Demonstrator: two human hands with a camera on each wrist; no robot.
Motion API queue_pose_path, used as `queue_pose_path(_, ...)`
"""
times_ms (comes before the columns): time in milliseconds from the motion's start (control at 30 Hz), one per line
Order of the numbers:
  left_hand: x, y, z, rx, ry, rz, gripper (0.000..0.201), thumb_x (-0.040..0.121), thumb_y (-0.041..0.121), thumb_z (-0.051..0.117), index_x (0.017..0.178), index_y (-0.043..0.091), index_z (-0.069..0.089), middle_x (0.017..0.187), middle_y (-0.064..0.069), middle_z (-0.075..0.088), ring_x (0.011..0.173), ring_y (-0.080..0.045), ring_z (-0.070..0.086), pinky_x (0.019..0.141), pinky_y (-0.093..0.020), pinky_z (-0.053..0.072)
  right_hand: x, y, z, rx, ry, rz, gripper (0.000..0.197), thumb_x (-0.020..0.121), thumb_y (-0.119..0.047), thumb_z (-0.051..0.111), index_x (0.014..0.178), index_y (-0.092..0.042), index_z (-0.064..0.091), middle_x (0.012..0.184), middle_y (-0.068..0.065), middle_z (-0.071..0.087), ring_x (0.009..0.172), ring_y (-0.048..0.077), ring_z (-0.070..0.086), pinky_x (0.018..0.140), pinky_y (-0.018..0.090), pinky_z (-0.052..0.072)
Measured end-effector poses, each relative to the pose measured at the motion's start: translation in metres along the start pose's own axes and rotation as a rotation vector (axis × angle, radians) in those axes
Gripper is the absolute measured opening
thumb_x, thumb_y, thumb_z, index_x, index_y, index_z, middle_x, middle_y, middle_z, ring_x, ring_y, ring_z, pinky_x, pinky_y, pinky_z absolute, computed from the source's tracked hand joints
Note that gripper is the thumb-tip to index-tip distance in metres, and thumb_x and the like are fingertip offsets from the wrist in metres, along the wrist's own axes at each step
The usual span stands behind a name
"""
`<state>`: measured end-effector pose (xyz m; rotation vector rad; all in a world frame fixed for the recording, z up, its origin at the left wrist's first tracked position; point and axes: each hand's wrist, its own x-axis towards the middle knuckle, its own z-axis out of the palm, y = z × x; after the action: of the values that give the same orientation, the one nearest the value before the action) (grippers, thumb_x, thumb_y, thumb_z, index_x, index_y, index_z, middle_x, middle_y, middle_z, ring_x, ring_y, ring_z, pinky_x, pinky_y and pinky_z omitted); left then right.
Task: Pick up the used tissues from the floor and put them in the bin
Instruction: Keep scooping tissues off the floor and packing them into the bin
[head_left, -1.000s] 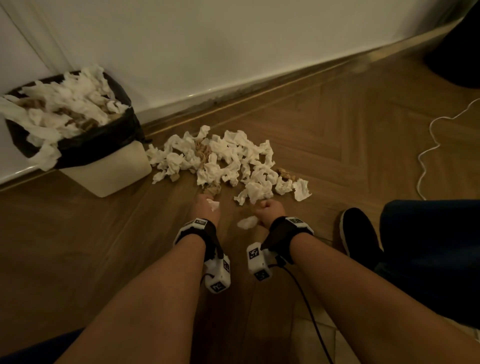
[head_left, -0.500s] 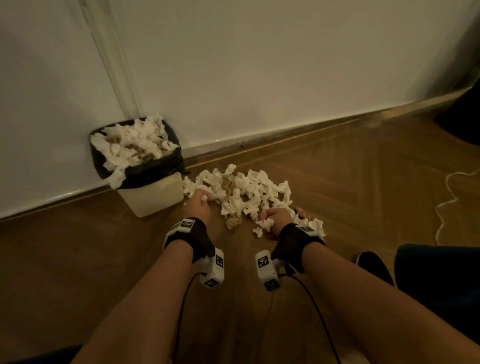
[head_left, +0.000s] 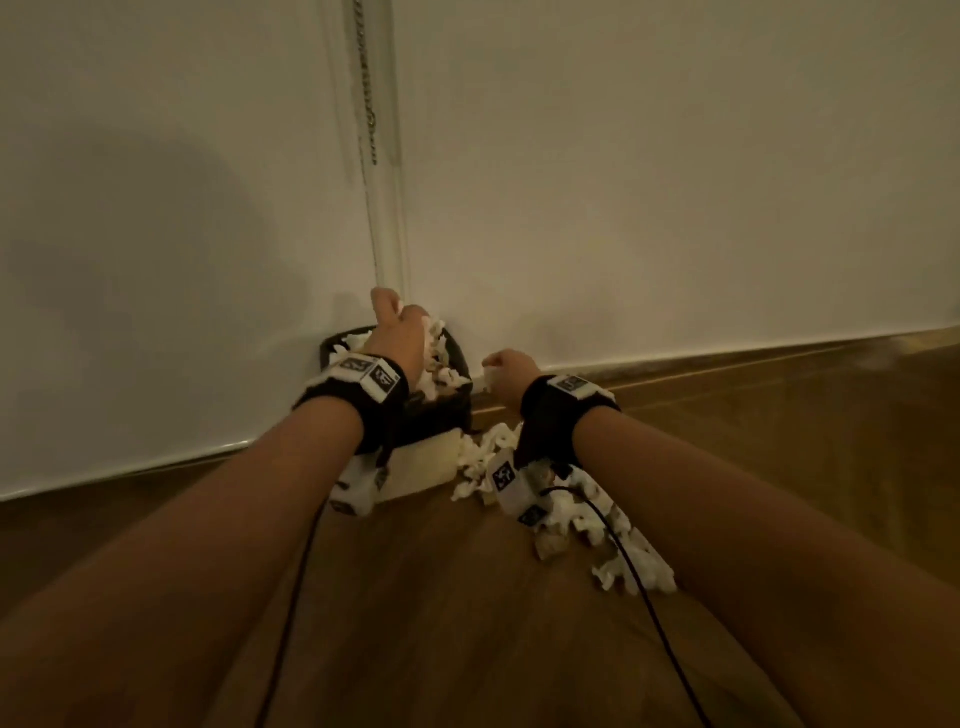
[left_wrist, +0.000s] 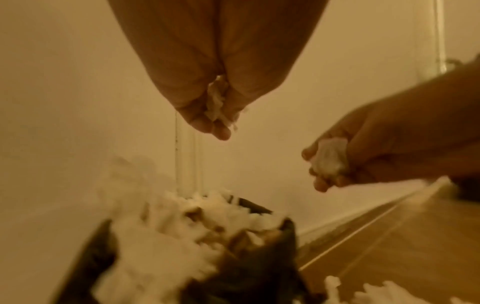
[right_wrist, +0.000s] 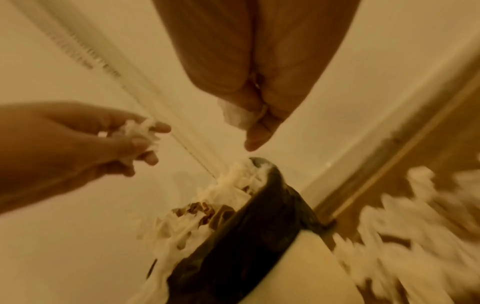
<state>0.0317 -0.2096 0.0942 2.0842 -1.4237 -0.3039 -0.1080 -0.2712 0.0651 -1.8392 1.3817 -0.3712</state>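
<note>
My left hand (head_left: 397, 332) hovered over the bin (head_left: 460, 358), fingers clamped on a crumpled white tissue wad (left_wrist: 217, 107). My right hand (head_left: 509, 374), just beside the bin's rim, gripped another wad (left_wrist: 330, 158). The black-lined bin overflowed with white and brown-stained tissues; more loose tissues (head_left: 613, 551) littered the wooden floor (head_left: 467, 623) beside it.

Dim, warm light (wrist views perhaps motion-blurred), edges bowed
</note>
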Motion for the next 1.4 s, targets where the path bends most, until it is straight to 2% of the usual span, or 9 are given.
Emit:
queue_pose_path(67, 0.014, -0.009, -0.019, 0.075, 0.051, 0.045, 0.021, 0.092, 0.027, 0.041, 0.111, 0.02, 0.034, 0.092, -0.011, 0.049, 0.066, -0.024, 0.049, 0.063, -0.033, 0.041, 0.016, -0.023, 0.0, -0.024, 0.066, -0.065, 0.035, 0.083, -0.008, 0.066, 0.117, -0.006, 0.059, 0.122, 0.014, 0.058, 0.113, 0.031, 0.055, 0.092, 0.032, 0.047)
queue_pose_path(267, 0.043, -0.022, -0.022, 0.298, 0.025, 0.169, 0.027, 0.085, 0.023, 0.064, 0.109, 0.023, 0.051, 0.11, -0.005, 0.054, 0.102, -0.027, 0.053, 0.085, -0.039, 0.044, 0.052, -0.047, 0.005, -0.13, 0.211, -0.149, 0.02, 0.09, -0.004, 0.05, 0.101, -0.012, 0.065, 0.109, 0.012, 0.064, 0.096, 0.031, 0.061, 0.081, 0.036, 0.052)
queue_pose_path(533, 0.054, -0.017, 0.018, 0.485, -0.231, 0.134, 0.022, 0.091, 0.021, 0.052, 0.107, 0.017, 0.066, 0.118, -0.008, 0.06, 0.107, -0.027, 0.056, 0.092, -0.038, 0.046, 0.067, -0.039, 0.031, -0.25, -0.001, -0.151, 0.033, 0.091, -0.008, 0.049, 0.121, -0.001, 0.058, 0.124, 0.019, 0.057, 0.114, 0.032, 0.055, 0.086, 0.031, 0.044)
queue_pose_path(667, 0.047, -0.023, 0.033, 0.789, -0.346, 0.068, 0.027, 0.09, 0.039, 0.047, 0.108, 0.026, 0.062, 0.121, -0.003, 0.059, 0.122, -0.025, 0.047, 0.105, -0.049, 0.024, 0.064, -0.041, 0.042, -0.449, -0.177, -0.169, 0.039, 0.097, -0.016, 0.043, 0.133, -0.002, 0.046, 0.138, 0.016, 0.047, 0.125, 0.03, 0.046, 0.102, 0.035, 0.035)
queue_pose_path(767, 0.042, -0.026, 0.035, 0.74, -0.317, 0.078, 0.026, 0.09, 0.035, 0.042, 0.1, 0.027, 0.064, 0.102, 0.001, 0.06, 0.111, -0.025, 0.05, 0.102, -0.052, 0.021, 0.061, -0.037, 0.041, -0.562, -0.2, -0.203, 0.033, 0.095, -0.017, 0.047, 0.124, -0.005, 0.056, 0.128, 0.015, 0.056, 0.116, 0.03, 0.053, 0.099, 0.035, 0.041)
queue_pose_path(833, 0.039, -0.026, 0.031, 0.67, -0.249, 0.085, 0.029, 0.09, 0.031, 0.04, 0.106, 0.03, 0.064, 0.113, -0.001, 0.055, 0.11, -0.025, 0.049, 0.101, -0.051, 0.025, 0.059, -0.035, 0.036, -0.572, -0.153, -0.242, 0.033, 0.095, -0.015, 0.046, 0.124, -0.006, 0.057, 0.128, 0.015, 0.055, 0.116, 0.03, 0.053, 0.096, 0.033, 0.04)
queue_pose_path(1133, 0.01, 0.028, 0.033, 0.245, 0.343, 0.361, 0.023, 0.089, 0.028, 0.042, 0.109, 0.024, 0.052, 0.104, -0.001, 0.053, 0.101, -0.022, 0.05, 0.084, -0.037, 0.032, 0.046, 0.02, -0.001, -0.203, 0.267, -0.209, 0.041, 0.089, 0.002, 0.042, 0.123, -0.015, 0.057, 0.123, 0.012, 0.051, 0.113, 0.028, 0.051, 0.097, 0.034, 0.042)
queue_pose_path(1267, -0.022, 0.061, 0.073, 0.183, 0.264, 0.475, 0.017, 0.088, 0.029, 0.041, 0.099, 0.025, 0.053, 0.093, 0.005, 0.057, 0.09, -0.018, 0.052, 0.08, -0.034, 0.031, 0.036, 0.075, -0.013, -0.189, 0.31, -0.08, 0.025, 0.091, -0.01, 0.049, 0.113, -0.012, 0.06, 0.116, 0.013, 0.058, 0.107, 0.03, 0.055, 0.089, 0.034, 0.044)
queue_pose_path(1400, -0.067, 0.059, 0.131, 0.18, -0.034, 0.527, 0.019, 0.091, 0.03, 0.039, 0.102, 0.025, 0.053, 0.1, 0.004, 0.06, 0.09, -0.018, 0.055, 0.079, -0.033, 0.039, 0.017, 0.129, -0.013, -0.263, 0.242, 0.012, 0.026, 0.092, -0.015, 0.048, 0.115, -0.007, 0.06, 0.121, 0.017, 0.058, 0.113, 0.034, 0.052, 0.095, 0.038, 0.041)
